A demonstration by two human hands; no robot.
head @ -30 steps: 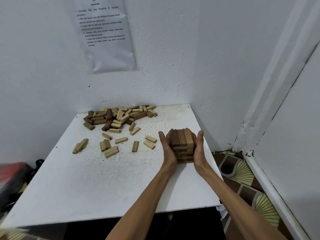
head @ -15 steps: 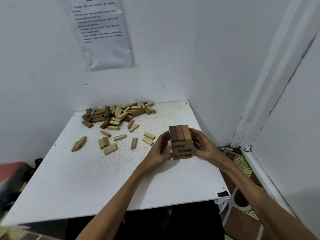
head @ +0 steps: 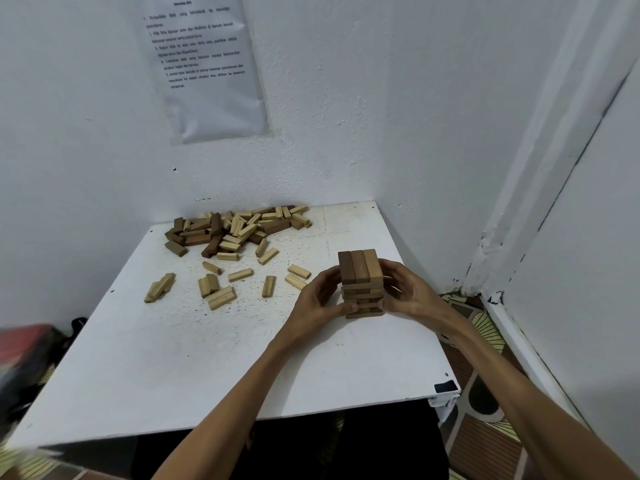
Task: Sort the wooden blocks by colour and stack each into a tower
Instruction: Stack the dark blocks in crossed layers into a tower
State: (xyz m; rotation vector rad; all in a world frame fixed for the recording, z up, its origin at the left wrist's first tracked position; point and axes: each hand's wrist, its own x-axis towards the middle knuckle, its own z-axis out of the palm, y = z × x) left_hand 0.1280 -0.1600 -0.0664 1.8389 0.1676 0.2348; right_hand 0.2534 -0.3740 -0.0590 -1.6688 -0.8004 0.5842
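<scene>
Right, my left hand (head: 317, 301) and right hand (head: 410, 292) cup the dark tower (head: 362, 271) near the table's (head: 207, 358) right edge, fingers curled on its sides. I'd press evenly, squaring layers without lifting. The loose blocks (head: 235, 232) crowd the table's far edge.

We see a white desk (head: 173, 358), its top speckled, set into a corner of white walls (head: 381, 98), with a black patch (head: 445, 386) at its near right corner. A printed sheet (head: 207, 64) hangs on the wall behind. A patterned floor (head: 485, 441) shows on the right, and something red (head: 24, 344), blurred, lies at the left.
</scene>
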